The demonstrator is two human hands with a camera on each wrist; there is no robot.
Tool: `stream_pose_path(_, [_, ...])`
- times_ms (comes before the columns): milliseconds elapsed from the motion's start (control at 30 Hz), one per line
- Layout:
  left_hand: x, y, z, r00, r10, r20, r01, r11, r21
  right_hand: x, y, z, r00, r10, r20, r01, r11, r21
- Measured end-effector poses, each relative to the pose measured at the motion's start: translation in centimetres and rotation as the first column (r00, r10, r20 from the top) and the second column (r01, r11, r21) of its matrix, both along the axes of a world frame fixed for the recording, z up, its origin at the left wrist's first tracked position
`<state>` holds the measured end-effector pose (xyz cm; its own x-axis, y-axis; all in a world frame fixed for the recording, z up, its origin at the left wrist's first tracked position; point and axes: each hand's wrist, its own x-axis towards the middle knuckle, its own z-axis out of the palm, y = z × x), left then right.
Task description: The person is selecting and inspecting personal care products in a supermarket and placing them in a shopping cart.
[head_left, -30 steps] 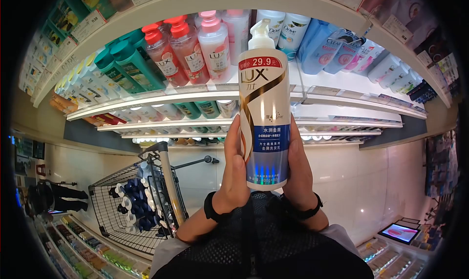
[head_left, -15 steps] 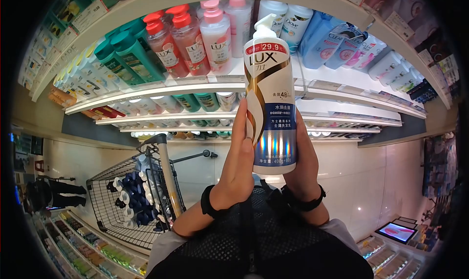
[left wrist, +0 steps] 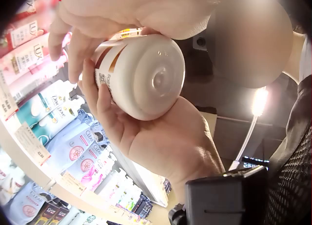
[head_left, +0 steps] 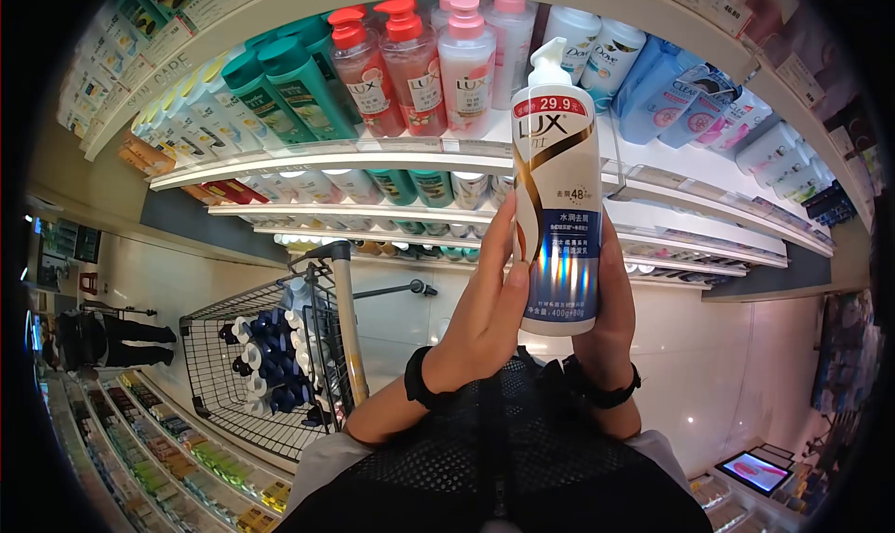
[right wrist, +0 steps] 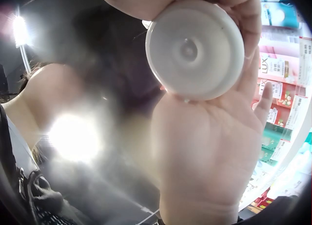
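Note:
A white pump bottle of LUX shampoo stands nearly upright in front of the chest in the head view, label towards me. It has a blue lower label, a gold ribbon and a red 29.9 price band. My left hand grips its lower left side, thumb along the front edge. My right hand holds the opposite side, its fingers mostly hidden behind the bottle. In the left wrist view, the right hand's fingers curl round the bottle. The round white base faces the camera in the right wrist view.
Shelves ahead carry red and pink LUX pump bottles, green bottles, white Dove bottles and blue CLEAR packs. A wire shopping cart with several blue-and-white items stands at left. Beyond it is another person.
The bottle, still held in both hands, has come up slightly and turned a little, showing more of the 48 print. In the last half second the bottle, hands and shelves shifted right in the view.

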<state>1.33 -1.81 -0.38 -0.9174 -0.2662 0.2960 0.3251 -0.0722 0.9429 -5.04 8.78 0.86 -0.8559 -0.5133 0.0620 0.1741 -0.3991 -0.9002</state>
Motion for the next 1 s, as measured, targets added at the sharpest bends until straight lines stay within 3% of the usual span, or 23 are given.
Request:
stream_pose_path(100, [0.2, -0.3, 0.4, 0.998, 0.059, -0.007, -0.059, 0.992, -0.115, 0.4, -0.1, -0.3, 0.994, -0.032, -0.106, 0.039, 0.997, 0.068])
stream_pose_path(167, [0.6, -1.0, 0.4, 0.992, 0.104, 0.075, -0.077, 0.949, -0.307, 0.7, -0.2, -0.1, 0.989, 0.027, -0.144, -0.03, 0.999, -0.014])
stream_pose_path(233, [0.5, -0.7, 0.1, 0.991, 0.127, 0.052, -0.106, 0.947, -0.303, 0.8, -0.4, -1.0, 0.904, -0.026, -0.427, 0.123, 0.972, 0.202])
stream_pose_path(300, [0.6, -0.4, 0.3, 0.984, 0.011, 0.179, -0.046, 0.98, 0.193, 1.0, -0.1, -0.9, 0.772, 0.056, -0.633, 0.19, 0.93, 0.314])
stream_pose_path(333, [0.7, -0.4, 0.2, 0.984, 0.009, 0.178, -0.044, 0.981, 0.191, 1.3, -0.1, -0.9, 0.772, 0.053, -0.633, 0.193, 0.93, 0.313])
stream_pose_path(400, [0.7, -0.4, -0.8, 0.981, 0.02, 0.194, -0.102, 0.901, 0.421, 1.8, 0.0, -0.7, 0.91, 0.034, -0.412, 0.004, 0.996, 0.091])
stream_pose_path(467, [0.7, -0.6, -1.8, 0.983, 0.01, 0.183, -0.12, 0.794, 0.596, 2.0, 0.2, -1.4, 0.94, 0.012, -0.34, 0.008, 0.998, 0.058])
stream_pose_path(567, [0.9, -1.8, -1.4, 0.988, -0.113, 0.108, 0.024, 0.791, 0.611, 2.6, -0.1, -1.8, 0.975, 0.004, -0.22, 0.006, 0.999, 0.042])
stream_pose_path(633, [1.2, -1.7, -1.9, 0.986, -0.118, 0.121, 0.023, 0.802, 0.597, 2.9, 0.2, -2.7, 0.958, 0.254, 0.133, -0.249, 0.967, -0.053])
stream_pose_path(700, [1.1, -1.1, -1.9, 0.99, -0.018, 0.137, -0.038, 0.917, 0.396, 3.0, 0.5, -2.6, 0.97, 0.239, 0.046, -0.239, 0.971, -0.002])
stream_pose_path(833, [0.4, -0.6, -0.2, 0.995, 0.04, 0.094, -0.055, 0.985, 0.164, 3.2, 0.9, -1.8, 0.987, 0.1, -0.124, -0.107, 0.993, -0.057])
stream_pose_path(1000, [0.1, 1.1, -0.2, 0.996, 0.046, 0.072, -0.061, 0.975, 0.213, 2.8, 0.4, -1.8, 0.943, -0.016, -0.334, 0.042, 0.997, 0.071])
